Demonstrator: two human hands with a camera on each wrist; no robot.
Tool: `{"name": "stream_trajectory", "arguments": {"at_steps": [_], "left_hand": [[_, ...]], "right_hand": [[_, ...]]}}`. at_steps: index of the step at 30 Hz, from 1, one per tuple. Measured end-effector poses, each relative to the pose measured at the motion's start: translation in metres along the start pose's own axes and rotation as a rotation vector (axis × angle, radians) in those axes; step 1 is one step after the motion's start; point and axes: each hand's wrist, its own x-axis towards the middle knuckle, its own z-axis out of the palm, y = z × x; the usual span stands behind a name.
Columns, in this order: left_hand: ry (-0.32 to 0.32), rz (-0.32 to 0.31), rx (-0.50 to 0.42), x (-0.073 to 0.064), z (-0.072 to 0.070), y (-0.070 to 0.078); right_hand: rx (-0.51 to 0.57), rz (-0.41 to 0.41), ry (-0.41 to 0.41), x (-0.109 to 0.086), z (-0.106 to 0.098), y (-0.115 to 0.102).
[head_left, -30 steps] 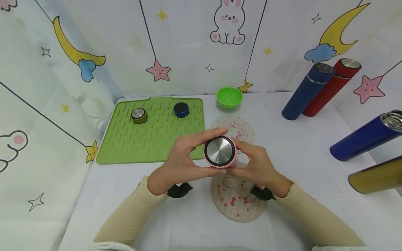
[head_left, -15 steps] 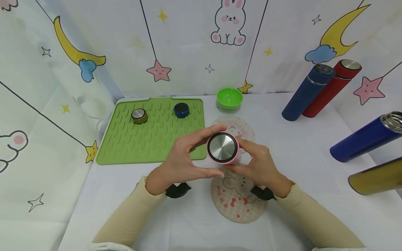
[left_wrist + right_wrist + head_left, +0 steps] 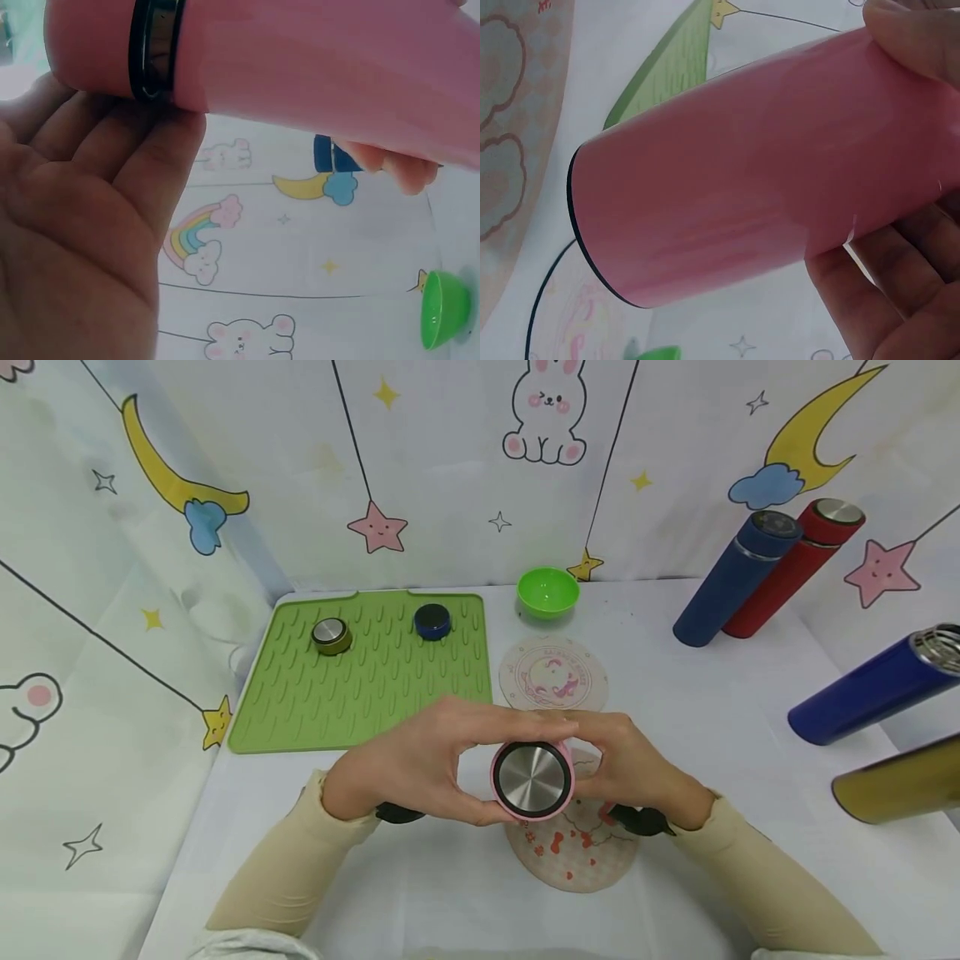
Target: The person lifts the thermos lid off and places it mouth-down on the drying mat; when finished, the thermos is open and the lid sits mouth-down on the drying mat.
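A pink thermos [image 3: 735, 172] is held up between the two hands, its brushed-steel lid top [image 3: 532, 779] facing the head camera. My left hand [image 3: 435, 760] grips the pink lid [image 3: 90, 45], thumb on the near side and fingers round the far side. Lower down, my right hand [image 3: 637, 760] holds the body, its thumb and fingers on opposite sides in the right wrist view. A black ring shows between lid and body in the left wrist view. Beneath the thermos lies a round bunny-print coaster [image 3: 573, 864], partly hidden.
A green mat [image 3: 360, 693] carries an olive lid [image 3: 332, 637] and a blue lid [image 3: 432, 622]. Behind stand a green bowl [image 3: 548, 593] and a round pink-print coaster [image 3: 553, 672]. Blue [image 3: 735, 581], red [image 3: 795, 568], open dark-blue [image 3: 870, 685] and olive [image 3: 900, 781] thermoses stand right.
The thermos and both hands have come nearer the body. My left hand's thumb, apart from the lid half a second ago, now touches it, and its fingers reach further round the far side.
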Motion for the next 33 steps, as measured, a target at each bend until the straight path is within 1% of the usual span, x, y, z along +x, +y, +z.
{"name": "stream_trajectory", "arguments": {"at_steps": [2,4,6,9,12,15,17,19,21,23,28,30,33], "left_hand": [[0.03,0.012,0.016,-0.001,0.003,-0.001],[0.087,0.005,0.002,-0.003,0.007,-0.003],[0.17,-0.016,-0.013,-0.005,0.012,-0.007],[0.317,-0.042,-0.019,-0.009,0.022,-0.014],[0.456,-0.052,0.033,-0.012,0.033,-0.021],[0.551,-0.072,0.061,-0.013,0.042,-0.024],[0.581,-0.093,0.051,-0.013,0.045,-0.025],[0.58,-0.114,0.038,-0.013,0.045,-0.025],[0.549,-0.124,0.019,-0.013,0.042,-0.024],[0.487,-0.117,0.006,-0.013,0.038,-0.022],[0.281,-0.055,0.007,-0.011,0.026,-0.016],[0.217,-0.039,0.003,-0.011,0.022,-0.012],[0.153,-0.032,-0.006,-0.011,0.018,-0.008]], "right_hand": [[0.0,0.002,0.005,0.0,0.0,0.0],[-0.029,-0.003,0.034,-0.001,0.0,0.001],[-0.061,-0.006,0.083,-0.002,0.001,0.002],[-0.127,-0.003,0.179,-0.003,0.005,0.003],[-0.225,-0.017,0.282,-0.003,0.01,0.003],[-0.326,-0.038,0.373,-0.003,0.014,0.003],[-0.359,-0.043,0.4,-0.003,0.015,0.003],[-0.364,-0.045,0.397,-0.003,0.014,0.003],[-0.343,-0.051,0.369,-0.003,0.012,0.004],[-0.271,-0.056,0.313,-0.004,0.01,0.006],[-0.075,-0.057,0.158,-0.007,0.007,0.01],[-0.048,-0.059,0.124,-0.008,0.007,0.011],[-0.018,-0.06,0.096,-0.008,0.007,0.01]]}}
